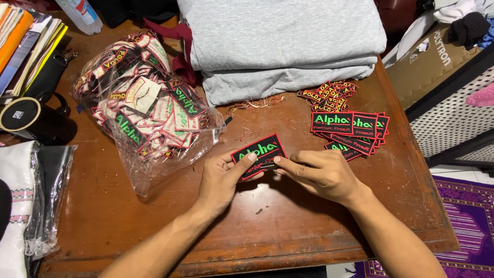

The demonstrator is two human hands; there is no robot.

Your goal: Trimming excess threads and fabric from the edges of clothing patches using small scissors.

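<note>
Both hands hold one black embroidered patch (259, 153) with green lettering and a red border, just above the wooden table (288, 226). My left hand (220, 177) grips its left edge, thumb on top. My right hand (319, 172) pinches its right edge with fingers and thumb. The patch is tilted, its right end higher.
A clear plastic bag (149, 110) full of patches lies at the left. A stack of like patches (350, 128) and smaller red-yellow patches (329, 95) sit at the right. Folded grey fabric (283, 41) is behind. A black mug (31, 121), books and wrapped cloth are far left.
</note>
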